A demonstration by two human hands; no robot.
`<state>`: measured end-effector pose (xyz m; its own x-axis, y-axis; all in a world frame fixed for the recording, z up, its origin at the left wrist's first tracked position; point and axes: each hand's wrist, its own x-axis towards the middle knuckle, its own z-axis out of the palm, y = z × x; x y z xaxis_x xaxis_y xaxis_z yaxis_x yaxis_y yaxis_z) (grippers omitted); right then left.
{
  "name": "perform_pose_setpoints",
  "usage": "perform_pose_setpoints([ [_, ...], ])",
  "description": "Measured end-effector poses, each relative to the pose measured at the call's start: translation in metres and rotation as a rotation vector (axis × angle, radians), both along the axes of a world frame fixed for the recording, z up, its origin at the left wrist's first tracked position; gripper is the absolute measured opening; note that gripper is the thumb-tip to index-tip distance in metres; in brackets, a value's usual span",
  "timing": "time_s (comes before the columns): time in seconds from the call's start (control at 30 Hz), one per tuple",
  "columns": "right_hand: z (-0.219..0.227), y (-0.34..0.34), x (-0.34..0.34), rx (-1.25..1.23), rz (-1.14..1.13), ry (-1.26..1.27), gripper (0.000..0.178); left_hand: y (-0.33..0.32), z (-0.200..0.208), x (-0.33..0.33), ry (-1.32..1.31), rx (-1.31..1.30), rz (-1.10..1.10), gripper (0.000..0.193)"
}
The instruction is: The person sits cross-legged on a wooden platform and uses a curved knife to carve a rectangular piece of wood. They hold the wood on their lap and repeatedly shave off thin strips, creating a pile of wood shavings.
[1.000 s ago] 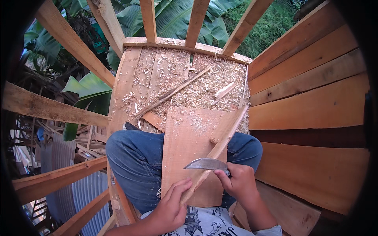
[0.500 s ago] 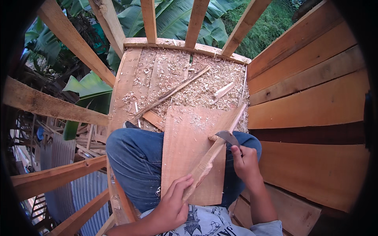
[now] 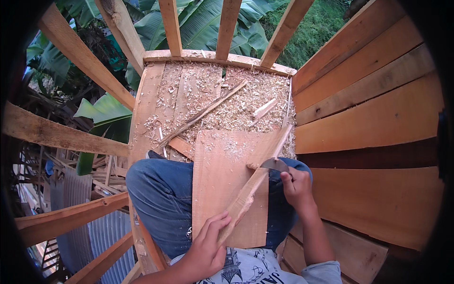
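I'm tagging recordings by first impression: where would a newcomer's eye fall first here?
Probably on the curved knife in the right hand, at a long wooden strip slanting over a wide board; the left hand grips the strip's near end. Next come the pale shavings strewn beyond the board, and large green leaves at the top, behind wooden posts.

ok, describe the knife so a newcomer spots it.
Find the board over the jeans. A strip slants across the board's right half; at the strip's edge is the knife, in the right hand. Its curved grey blade is metal, unlike board or strip.
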<state>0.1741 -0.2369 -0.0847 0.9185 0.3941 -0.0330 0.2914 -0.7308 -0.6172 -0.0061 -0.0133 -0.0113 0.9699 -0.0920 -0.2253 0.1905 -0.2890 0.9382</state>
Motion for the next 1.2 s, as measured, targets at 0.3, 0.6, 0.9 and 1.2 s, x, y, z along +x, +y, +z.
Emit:
perform_pose_setpoints([
  [0.3, -0.011, 0.001, 0.012, 0.046, 0.033, -0.144, 0.048, -0.001, -0.004, 0.001, 0.001, -0.004, 0.023, 0.056],
  [0.6, -0.010, 0.000, 0.020, 0.106, -0.221, 0.108, 0.050, -0.003, -0.004, 0.000, 0.022, -0.001, 0.021, 0.055],
  [0.9, -0.008, 0.002, 0.001, 0.132, 0.045, -0.025, 0.048, -0.003, -0.003, 0.005, 0.033, -0.018, -0.003, 0.053],
  [1.2, -0.003, 0.012, -0.024, 0.154, 0.113, 0.068, 0.040, 0.000, -0.006, 0.004, 0.063, -0.077, 0.012, 0.053],
])
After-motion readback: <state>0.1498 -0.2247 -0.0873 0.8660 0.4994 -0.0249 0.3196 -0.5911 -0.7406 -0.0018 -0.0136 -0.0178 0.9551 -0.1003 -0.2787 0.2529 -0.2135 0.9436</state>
